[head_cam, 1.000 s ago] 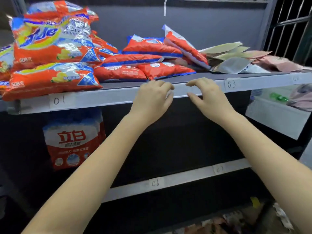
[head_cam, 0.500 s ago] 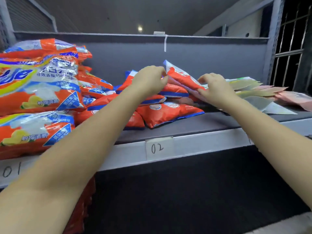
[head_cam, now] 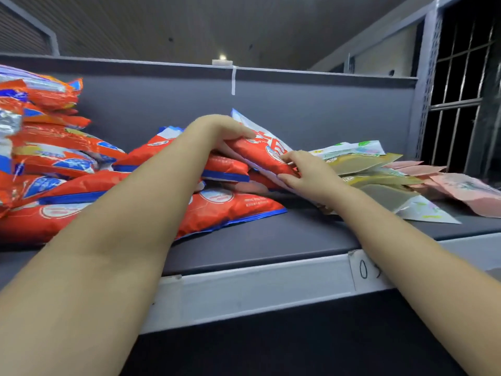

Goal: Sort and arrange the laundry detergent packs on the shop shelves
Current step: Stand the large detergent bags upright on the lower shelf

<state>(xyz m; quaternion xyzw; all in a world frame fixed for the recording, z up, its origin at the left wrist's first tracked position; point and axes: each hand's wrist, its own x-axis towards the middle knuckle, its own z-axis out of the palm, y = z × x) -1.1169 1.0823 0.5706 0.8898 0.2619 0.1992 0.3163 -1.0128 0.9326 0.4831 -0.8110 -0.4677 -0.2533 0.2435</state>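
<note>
Both hands are on one tilted red pack, which lies on top of the heap of red detergent packs in the middle of the shelf. The left hand curls its fingers over the upper left end of that pack; the right hand pinches its lower right edge, thumb on the printed face and fingers underneath.

The step in hand looks like lifting this pack clear so it can be laid straight. A soft, powder-filled bag will probably sag in the middle, so it is best carried from both ends and raised before it is moved sideways — dragging it would likely pull the packs beneath it out of line.

Just right of the tilted red pack, touching or nearly touching it, lies a loose fan of flat green-and-gold pouches, with pink pouches beyond them; these slide easily and crowd the right hand. Left of the pack, well apart, a tall stack of orange bags stands against the back panel. In front of the pack, the shelf edge carries a handwritten label — partly covered by the right forearm.
</note>
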